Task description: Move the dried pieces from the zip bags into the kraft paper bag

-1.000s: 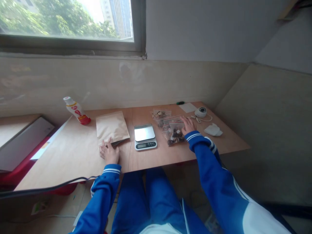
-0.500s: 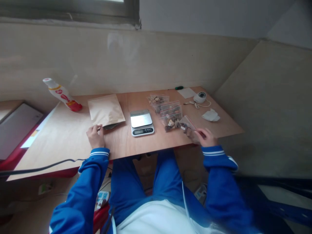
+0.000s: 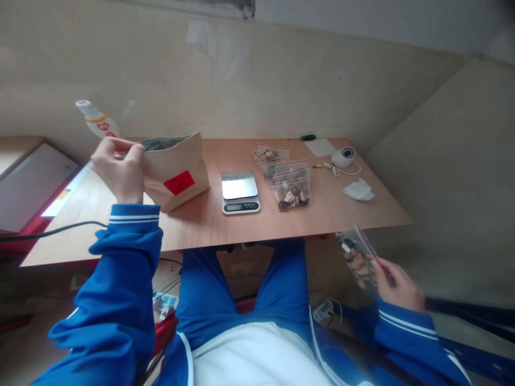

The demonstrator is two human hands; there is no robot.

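My left hand (image 3: 120,166) pinches the upper left edge of a brown paper pouch (image 3: 161,185) that stands upright on the table with its mouth parted. A red label (image 3: 179,183) shows on the pouch's front. Off the table's right front edge, my right hand (image 3: 398,284) grips a clear zip bag (image 3: 360,262) of dried brown pieces by its red-striped top. Between the hands, a kitchen scale (image 3: 240,192) lies on the table with a bare steel plate. Several more zip bags (image 3: 292,187) of dried pieces overlap to its right.
At the back left stands a white and red bottle (image 3: 96,119), partly behind my left hand. A white camera (image 3: 343,157) with a cable, a crumpled tissue (image 3: 358,190), a paper sheet (image 3: 319,147) and a green-handled tool (image 3: 308,138) lie at the right. A black cable (image 3: 60,229) crosses the left edge.
The pouch went from lying flat to standing, lifted by my left hand. My right hand took one zip bag off the table, moving right and toward me. The view has tilted down.
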